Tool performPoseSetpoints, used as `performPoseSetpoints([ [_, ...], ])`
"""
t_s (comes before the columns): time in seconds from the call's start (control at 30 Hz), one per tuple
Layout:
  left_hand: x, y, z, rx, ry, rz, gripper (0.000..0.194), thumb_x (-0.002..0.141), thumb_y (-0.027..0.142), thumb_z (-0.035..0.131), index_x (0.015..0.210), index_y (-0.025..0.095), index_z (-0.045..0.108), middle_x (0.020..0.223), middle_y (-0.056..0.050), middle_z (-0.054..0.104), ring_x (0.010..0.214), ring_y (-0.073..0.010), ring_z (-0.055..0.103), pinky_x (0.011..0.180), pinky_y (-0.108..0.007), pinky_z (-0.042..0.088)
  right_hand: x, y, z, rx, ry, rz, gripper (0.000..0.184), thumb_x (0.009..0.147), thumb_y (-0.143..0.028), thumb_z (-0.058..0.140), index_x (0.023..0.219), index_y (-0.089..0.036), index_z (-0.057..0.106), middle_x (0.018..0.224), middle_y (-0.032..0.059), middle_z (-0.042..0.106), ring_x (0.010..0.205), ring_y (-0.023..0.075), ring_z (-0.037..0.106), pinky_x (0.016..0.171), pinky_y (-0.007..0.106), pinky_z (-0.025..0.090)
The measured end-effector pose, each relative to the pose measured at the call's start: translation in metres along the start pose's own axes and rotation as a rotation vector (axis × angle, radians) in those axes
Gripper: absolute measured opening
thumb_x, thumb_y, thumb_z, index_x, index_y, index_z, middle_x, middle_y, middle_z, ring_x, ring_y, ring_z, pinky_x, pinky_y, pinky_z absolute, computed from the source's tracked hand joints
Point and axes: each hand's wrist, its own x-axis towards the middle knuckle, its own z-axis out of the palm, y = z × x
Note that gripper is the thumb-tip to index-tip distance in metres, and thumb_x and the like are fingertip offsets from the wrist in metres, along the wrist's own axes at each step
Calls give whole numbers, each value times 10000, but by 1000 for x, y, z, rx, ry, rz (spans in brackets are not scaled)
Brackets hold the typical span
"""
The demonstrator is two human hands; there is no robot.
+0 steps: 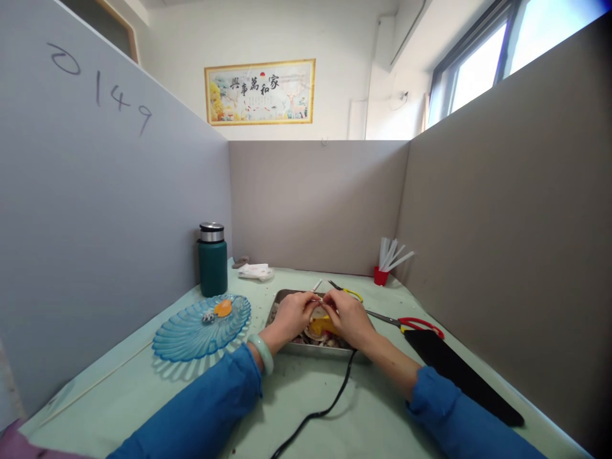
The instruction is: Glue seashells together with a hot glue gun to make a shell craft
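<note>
My left hand [295,313] and my right hand [348,313] meet fingertip to fingertip above a metal tray [306,350]. Both are closed in a pinch around something tiny and pale, too small to name. Below them in the tray lies a yellow tool [321,326], seemingly a hot glue gun, partly covered by my right hand. Small shell-like pieces [329,343] are scattered around it. A black cord [329,411] runs from the tray toward me. Just behind my fingertips, a thin white stick [317,285] pokes up.
On the left are a blue scalloped plate [184,331] bearing an orange piece [222,308], and a green bottle [213,264]. Yellow-handled pliers [354,294], red-handled scissors [421,325] and a black strip [463,376] lie right. A red cup [381,276] holds white sticks. Partitions enclose the table.
</note>
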Motion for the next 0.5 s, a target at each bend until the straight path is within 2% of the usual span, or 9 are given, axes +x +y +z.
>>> performPoseSetpoints([
  [0.27, 1, 3, -2, -1, -5, -43, 224, 856, 272, 476, 903, 196, 682, 858, -58, 710, 736, -165, 621, 662, -228, 414, -1, 2, 4, 21, 24, -39, 55, 840, -185, 520, 798, -182, 556, 758, 26, 593, 717, 159, 525, 653, 247, 363],
  [0.5, 1, 0, 1, -19, -17, -15, 213, 850, 279, 484, 940, 191, 656, 905, -64, 701, 795, -172, 628, 693, -229, 426, -2, 1, 4, -11, 53, -61, 62, 845, -182, 505, 804, -183, 552, 758, 31, 584, 727, 165, 521, 659, 253, 359],
])
